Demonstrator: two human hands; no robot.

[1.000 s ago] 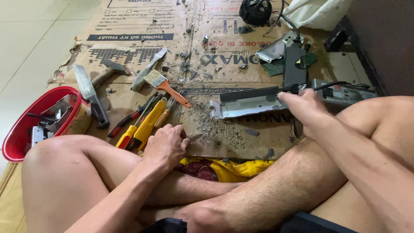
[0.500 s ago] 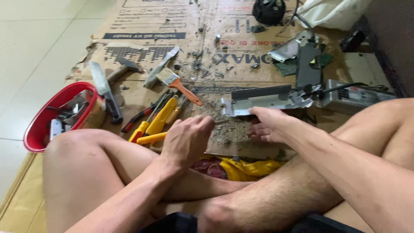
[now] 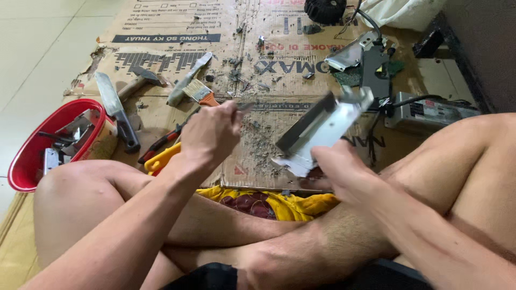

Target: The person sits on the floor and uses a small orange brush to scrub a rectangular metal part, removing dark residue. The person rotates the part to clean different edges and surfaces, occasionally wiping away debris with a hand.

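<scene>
My right hand (image 3: 337,167) grips the near end of a long grey metal housing (image 3: 322,129) and holds it tilted up above the cardboard (image 3: 161,59). Its far end points toward the circuit parts. My left hand (image 3: 212,134) is raised over the cardboard and closed on a thin metal tool (image 3: 243,107), whose tip points right toward the housing. The two are apart. Grey dust and debris (image 3: 257,145) lie on the cardboard between my hands. I sit cross-legged with both knees in view.
A red tub (image 3: 21,161) with metal parts stands at left. A knife (image 3: 118,115), hammer (image 3: 138,79), paintbrush (image 3: 200,94), pliers (image 3: 161,144) and a yellow tool (image 3: 161,158) lie on the cardboard. A power supply box (image 3: 430,110), green circuit board (image 3: 349,78) and black fan (image 3: 325,9) lie beyond.
My right hand has lifted the metal housing off the cardboard and tilted it up. My left hand rose from beside the yellow tools with a thin tool in it.
</scene>
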